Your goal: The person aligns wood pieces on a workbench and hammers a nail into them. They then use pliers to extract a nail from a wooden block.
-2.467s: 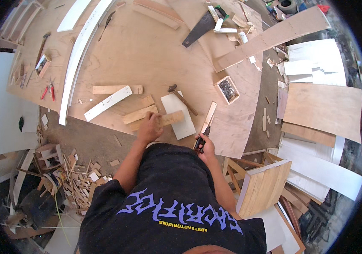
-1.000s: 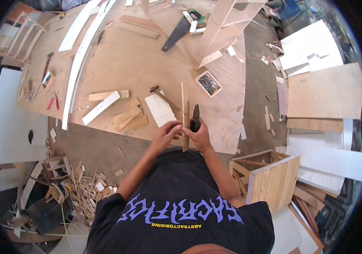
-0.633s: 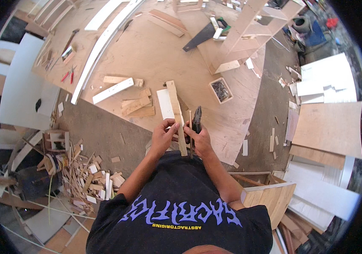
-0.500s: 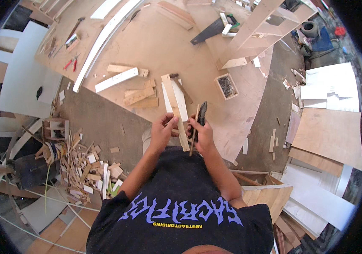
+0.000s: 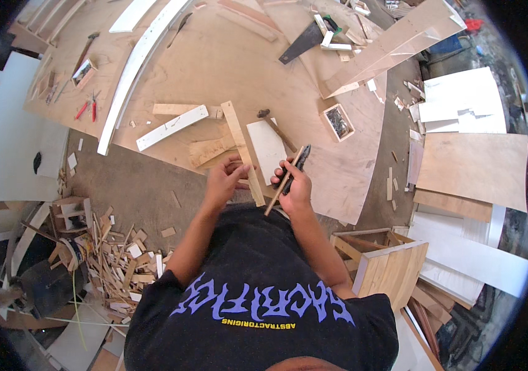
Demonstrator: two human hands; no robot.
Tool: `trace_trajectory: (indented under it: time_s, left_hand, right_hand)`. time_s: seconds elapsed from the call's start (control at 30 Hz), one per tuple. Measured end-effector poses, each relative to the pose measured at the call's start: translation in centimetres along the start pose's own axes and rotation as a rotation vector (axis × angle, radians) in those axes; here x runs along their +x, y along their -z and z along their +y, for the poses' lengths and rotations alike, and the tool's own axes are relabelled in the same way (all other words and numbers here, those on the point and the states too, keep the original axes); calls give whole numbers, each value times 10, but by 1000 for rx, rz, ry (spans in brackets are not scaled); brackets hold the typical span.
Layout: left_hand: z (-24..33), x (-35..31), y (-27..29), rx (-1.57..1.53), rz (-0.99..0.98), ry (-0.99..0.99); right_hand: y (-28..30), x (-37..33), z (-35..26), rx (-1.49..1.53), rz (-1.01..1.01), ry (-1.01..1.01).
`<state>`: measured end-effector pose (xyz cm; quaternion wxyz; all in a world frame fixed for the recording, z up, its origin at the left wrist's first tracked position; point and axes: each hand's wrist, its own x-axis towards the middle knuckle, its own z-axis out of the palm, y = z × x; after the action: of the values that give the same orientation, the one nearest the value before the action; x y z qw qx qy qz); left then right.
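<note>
My left hand (image 5: 222, 183) grips a flat, pale wooden strip (image 5: 237, 135) that slants over the near edge of the plywood worktop. To its right, my right hand (image 5: 297, 190) is closed around a thin wooden stick (image 5: 274, 200) and a black hand tool (image 5: 304, 156) together. The fingers hide much of that tool, so its kind is unclear. Between and beyond the hands lie a white board (image 5: 264, 148) and a hammer (image 5: 281, 132) with a wooden handle. Short wood offcuts (image 5: 208, 151) and a white-faced batten (image 5: 172, 128) rest left of the strip.
A small wooden box (image 5: 350, 132) of nails sits on the right of the worktop (image 5: 183, 68). Farther off are a handsaw (image 5: 303, 44), a tall wooden frame (image 5: 394, 46) and red-handled pliers (image 5: 93, 109). Scraps (image 5: 122, 266) heap on the left floor; a wooden cabinet (image 5: 391, 272) stands right.
My hands have moved slightly apart. The thin stick and black tool have tipped from nearly upright to a rightward slant. The whole view has shifted slightly.
</note>
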<state>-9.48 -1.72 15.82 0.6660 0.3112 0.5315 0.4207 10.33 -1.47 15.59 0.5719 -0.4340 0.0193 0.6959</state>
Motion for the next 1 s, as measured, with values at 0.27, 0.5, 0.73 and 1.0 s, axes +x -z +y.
trace_trajectory:
  time_s: [0.27,0.5,0.73,1.0]
  left_hand:
    - [-5,40,123,41,293,-20]
    - [-24,66,167,417,229,0]
    - [-19,94,160,571,138,-150]
    - [-32,81,181,1022,132,-519]
  right_hand:
    - [-75,58,94,-161,173,292]
    - [-108,142,140,-313,353,531]
    - [-75,182,118,-571,352,635]
    - [-87,155,90,-509,390,741]
